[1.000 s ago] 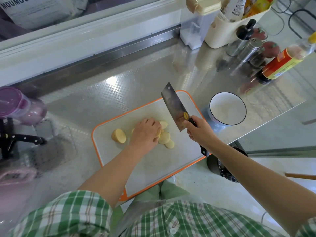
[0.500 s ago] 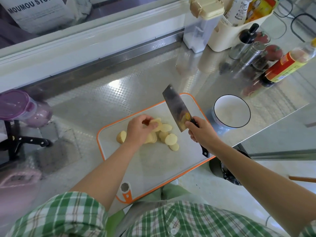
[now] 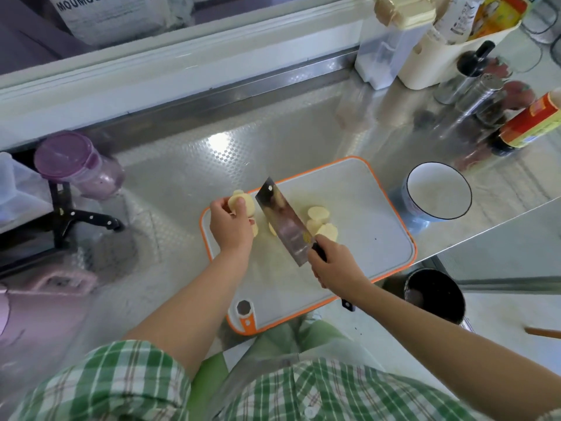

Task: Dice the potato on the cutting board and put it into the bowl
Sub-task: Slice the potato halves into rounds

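Head view, left grip point(image 3: 232, 221) pinching potato slices point(image 3: 249, 205) over cutting board point(image 3: 364, 214), right grip point(image 3: 334, 265) clamped on cleaver point(image 3: 282, 220)

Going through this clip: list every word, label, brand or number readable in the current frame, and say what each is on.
"MOUMOU": printed on the grey bag at top left; the next word is cut off by the frame edge.
Red and yellow label on the bottle: too blurred to read.
Print on the packets in the cream holder: too blurred to read.
Gold mark on the knife blade: too small to read.
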Available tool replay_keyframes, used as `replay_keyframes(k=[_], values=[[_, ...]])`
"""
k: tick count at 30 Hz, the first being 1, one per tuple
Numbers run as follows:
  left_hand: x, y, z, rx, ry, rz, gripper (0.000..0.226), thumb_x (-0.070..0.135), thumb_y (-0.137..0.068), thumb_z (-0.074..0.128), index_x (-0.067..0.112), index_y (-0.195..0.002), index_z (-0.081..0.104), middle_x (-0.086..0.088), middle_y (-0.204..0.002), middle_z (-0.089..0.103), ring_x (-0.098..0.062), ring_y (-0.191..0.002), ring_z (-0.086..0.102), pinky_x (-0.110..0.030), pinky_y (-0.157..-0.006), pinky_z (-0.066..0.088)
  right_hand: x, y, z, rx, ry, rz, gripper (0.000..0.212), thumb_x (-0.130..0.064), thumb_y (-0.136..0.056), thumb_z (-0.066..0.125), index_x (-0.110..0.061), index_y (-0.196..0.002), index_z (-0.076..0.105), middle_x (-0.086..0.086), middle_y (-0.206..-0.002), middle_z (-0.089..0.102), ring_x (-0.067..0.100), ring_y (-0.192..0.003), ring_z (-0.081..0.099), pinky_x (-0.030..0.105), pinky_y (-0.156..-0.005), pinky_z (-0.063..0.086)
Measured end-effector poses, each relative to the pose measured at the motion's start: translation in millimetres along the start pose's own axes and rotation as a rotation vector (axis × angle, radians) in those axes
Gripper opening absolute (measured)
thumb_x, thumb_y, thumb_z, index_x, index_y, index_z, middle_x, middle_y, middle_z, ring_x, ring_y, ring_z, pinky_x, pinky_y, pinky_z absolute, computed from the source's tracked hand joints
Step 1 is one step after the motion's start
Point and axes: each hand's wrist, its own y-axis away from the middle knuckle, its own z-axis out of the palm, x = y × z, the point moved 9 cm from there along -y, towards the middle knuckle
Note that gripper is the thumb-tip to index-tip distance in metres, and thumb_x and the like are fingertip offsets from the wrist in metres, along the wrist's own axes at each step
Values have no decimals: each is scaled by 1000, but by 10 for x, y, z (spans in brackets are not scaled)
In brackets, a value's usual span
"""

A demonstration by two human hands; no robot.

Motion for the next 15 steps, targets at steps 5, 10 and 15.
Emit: replay_keyframes(k=[5,10,15], values=[[-33,178,-126,60,5,-19,21,14,-94,54,0,-110,55,5,-90,53,-20,-83,57,-7,-48,44,45,65,244,-37,163,-45,25,-21,-96,45,-18,-73,34,3,-59,43,24,-52,44,39,-51,38],[-201,322,1,-15,23,-95,14,13,-91,61,8,-101,54,-13,-104,60,-26,-83,63,-13,-45,48,124,20,135,-9,310,-121,16,-18,-98,44,-11,-85,38,1,-59,39,21,-52,37,31,-46,22],[-406,478,283,-160,18,-197,14,13,-90,64,8,-99,54,-14,-106,58,-26,-89,62,-29,-55,59,321,-86,-365,114,384,-107,15,-19,-98,47,-11,-89,38,14,-66,48,42,-66,53,37,-55,29]])
